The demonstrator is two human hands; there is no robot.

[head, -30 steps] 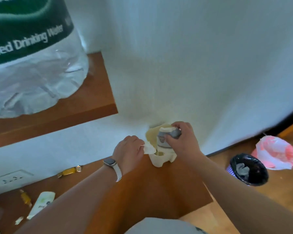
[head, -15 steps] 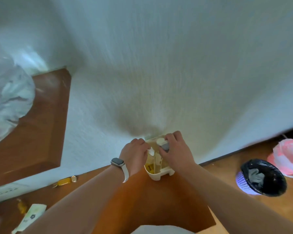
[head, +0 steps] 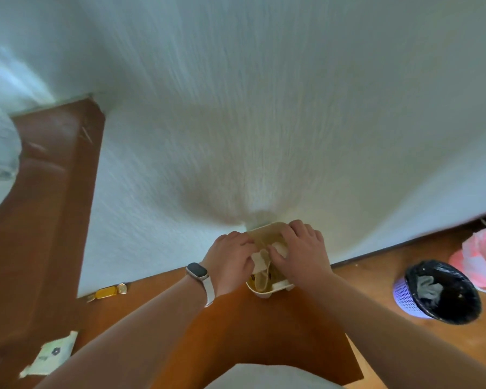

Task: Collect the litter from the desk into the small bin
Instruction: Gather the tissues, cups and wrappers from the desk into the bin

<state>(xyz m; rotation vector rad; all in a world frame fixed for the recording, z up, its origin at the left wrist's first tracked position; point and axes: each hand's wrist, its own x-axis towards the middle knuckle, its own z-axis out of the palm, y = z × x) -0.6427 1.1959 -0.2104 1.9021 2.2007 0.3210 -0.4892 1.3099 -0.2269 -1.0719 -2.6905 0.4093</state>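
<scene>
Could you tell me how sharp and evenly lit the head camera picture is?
Head view: wall streaked by motion blur; wide-angle bending curves the shelf; a soft shadow sits on the wall above both hands; the small cream bin is fairly sharp.

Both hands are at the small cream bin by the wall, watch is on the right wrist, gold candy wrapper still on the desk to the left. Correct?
Not quite: the watch is on the left wrist, not the right. The head view shows it. The rest holds: the left hand and right hand are at the small cream bin by the wall, and the gold candy wrapper lies on the desk to the left.
</scene>
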